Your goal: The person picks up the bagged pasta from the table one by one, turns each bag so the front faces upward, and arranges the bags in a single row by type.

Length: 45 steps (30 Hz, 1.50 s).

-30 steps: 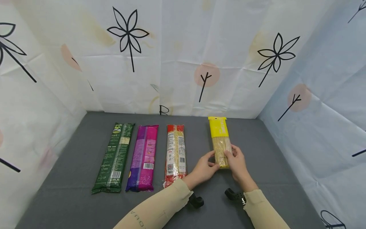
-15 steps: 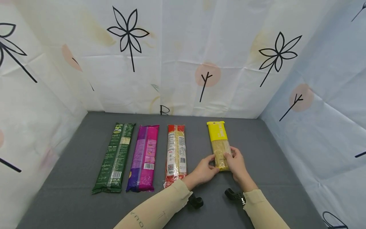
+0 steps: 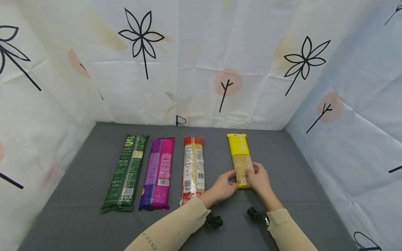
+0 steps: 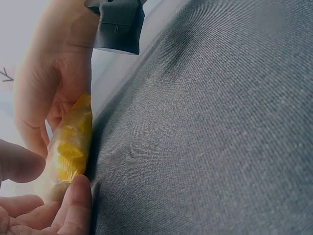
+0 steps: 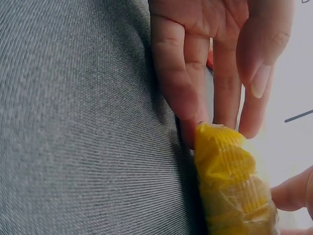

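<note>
A yellow-topped spaghetti pack lies on the grey cloth, its clear part showing long pale strands. My right hand grips its near right side, thumb on top and fingers along the edge. At the near left corner my left hand touches the pack with fairly straight fingertips. In the right wrist view the left fingers reach the crinkled yellow end, the thumb standing off it. The left wrist view shows that same yellow end between the two hands.
Left of the hands lie a red spaghetti pack, a purple-and-pink pack and a green pack, side by side. My left forearm passes close to the red pack's near end. Patterned curtains enclose the cloth-covered table.
The yellow spaghetti pack has slid a short way toward me, with both hands at its near end. The other packs have stayed in place.
</note>
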Motion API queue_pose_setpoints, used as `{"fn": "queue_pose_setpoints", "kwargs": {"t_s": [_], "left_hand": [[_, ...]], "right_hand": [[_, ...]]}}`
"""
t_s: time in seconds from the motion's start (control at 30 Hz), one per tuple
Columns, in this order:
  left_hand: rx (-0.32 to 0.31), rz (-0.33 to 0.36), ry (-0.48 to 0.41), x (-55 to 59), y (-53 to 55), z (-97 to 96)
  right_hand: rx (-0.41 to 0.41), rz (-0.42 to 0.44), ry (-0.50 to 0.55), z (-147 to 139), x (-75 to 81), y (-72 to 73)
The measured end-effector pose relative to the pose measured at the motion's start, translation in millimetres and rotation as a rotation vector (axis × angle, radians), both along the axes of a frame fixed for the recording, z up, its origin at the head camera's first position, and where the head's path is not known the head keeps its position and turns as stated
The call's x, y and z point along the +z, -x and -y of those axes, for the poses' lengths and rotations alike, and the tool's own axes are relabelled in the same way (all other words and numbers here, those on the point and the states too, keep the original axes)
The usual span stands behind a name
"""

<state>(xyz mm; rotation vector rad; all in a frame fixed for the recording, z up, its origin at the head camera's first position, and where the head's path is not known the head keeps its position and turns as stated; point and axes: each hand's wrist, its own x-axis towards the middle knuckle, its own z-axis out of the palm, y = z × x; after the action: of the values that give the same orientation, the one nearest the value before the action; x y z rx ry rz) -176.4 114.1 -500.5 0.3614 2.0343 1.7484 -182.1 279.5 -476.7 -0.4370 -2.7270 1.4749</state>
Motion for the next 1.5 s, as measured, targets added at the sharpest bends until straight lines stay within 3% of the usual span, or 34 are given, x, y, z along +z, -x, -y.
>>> {"fn": "queue_pose_setpoints", "kwargs": {"t_s": [0.37, 0.53, 0.93, 1.2, 1.5], "left_hand": [[-0.016, -0.014, 0.008, 14.2, 1.3, 17.4], [-0.018, -0.076, 0.018, 22.9, 4.6, 35.4], [0.079, -0.170, 0.081, 41.2, 14.8, 93.0], [0.170, -0.211, 0.092, 38.7, 18.6, 131.1], [0.253, -0.212, 0.115, 29.4, 18.9, 155.8]], "right_hand": [[0.018, -0.052, -0.129, 8, 12.2, 0.6], [0.011, -0.097, -0.170, 18, 17.4, 1.1], [0.154, -0.184, -0.059, 53, 21.8, -0.4], [0.229, -0.205, -0.003, 81, 11.5, -1.4], [0.308, -0.114, 0.067, 108, 8.1, -9.5]]}}
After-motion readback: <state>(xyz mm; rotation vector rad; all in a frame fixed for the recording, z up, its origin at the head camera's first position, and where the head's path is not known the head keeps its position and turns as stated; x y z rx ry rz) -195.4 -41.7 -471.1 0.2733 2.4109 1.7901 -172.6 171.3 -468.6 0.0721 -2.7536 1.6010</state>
